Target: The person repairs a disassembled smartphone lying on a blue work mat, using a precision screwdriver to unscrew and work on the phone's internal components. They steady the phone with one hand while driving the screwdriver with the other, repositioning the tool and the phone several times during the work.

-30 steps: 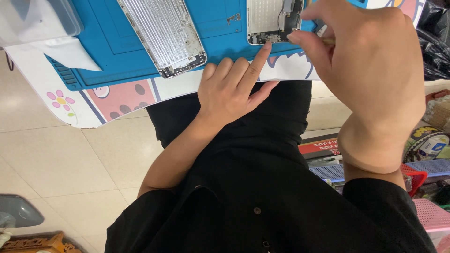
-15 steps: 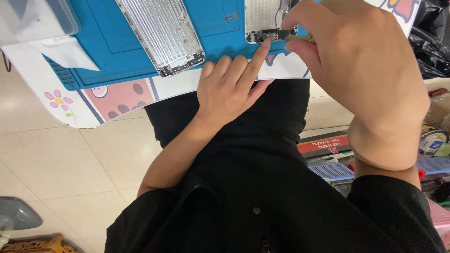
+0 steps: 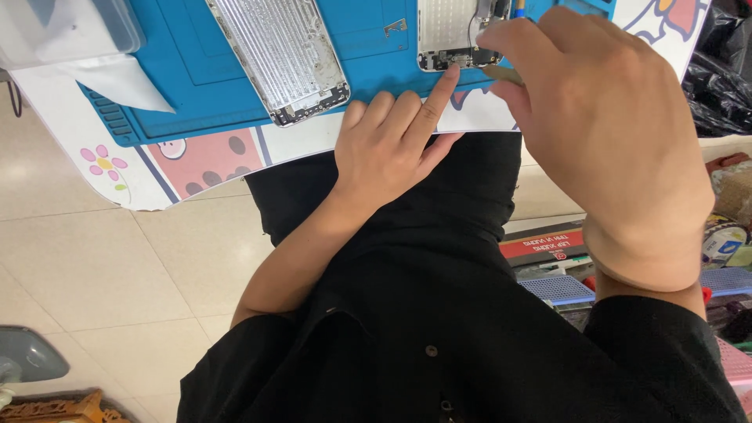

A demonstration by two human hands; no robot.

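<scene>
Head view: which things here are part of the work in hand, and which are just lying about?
In hand:
- opened phone body, left hand steadying it, index fingertip at its lower edge
- right hand over it
- blue work mat

Lying about:
- separate metal phone panel
- clear plastic box
- white tissue

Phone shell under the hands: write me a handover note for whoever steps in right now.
Left hand: flat at the table edge, index fingertip pressing the bottom end of the opened phone shell to steady it.
Right hand: over the shell's right side, pinching a thin tool; the tip and the exact grip are hidden.
Layout: the shell lies on the blue mat. A second metal back plate lies to its left, untouched. A clear plastic box sits at the far left.
Done: the shell is open, its inner parts exposed.
Left: work at its lower end looks unfinished; the shell is not closed.
</scene>
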